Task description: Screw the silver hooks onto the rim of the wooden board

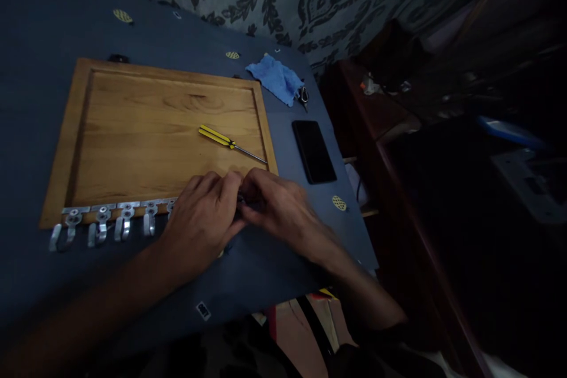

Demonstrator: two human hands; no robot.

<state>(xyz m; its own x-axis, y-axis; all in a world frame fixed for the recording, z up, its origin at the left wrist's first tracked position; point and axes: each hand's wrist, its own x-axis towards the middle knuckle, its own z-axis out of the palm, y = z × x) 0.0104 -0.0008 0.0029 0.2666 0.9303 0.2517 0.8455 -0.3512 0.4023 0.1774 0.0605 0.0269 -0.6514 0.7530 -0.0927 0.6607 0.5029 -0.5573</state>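
Observation:
A wooden panel [146, 124] with a raised frame lies on the dark blue table [39, 59]. Along its near edge sits a metal strip of several coat hooks [106, 221]. My left hand [206, 212] and my right hand [279, 207] meet at the strip's right end, fingers curled and pinched together over something small and dark that I cannot make out. A yellow-and-black screwdriver [228, 143] lies on the panel just beyond my hands.
A black phone [313, 150] lies right of the panel. A blue cloth [277, 78] and keys [303, 96] sit at the far right corner. The table's right edge drops to a dark wooden bench [376, 112] with clutter.

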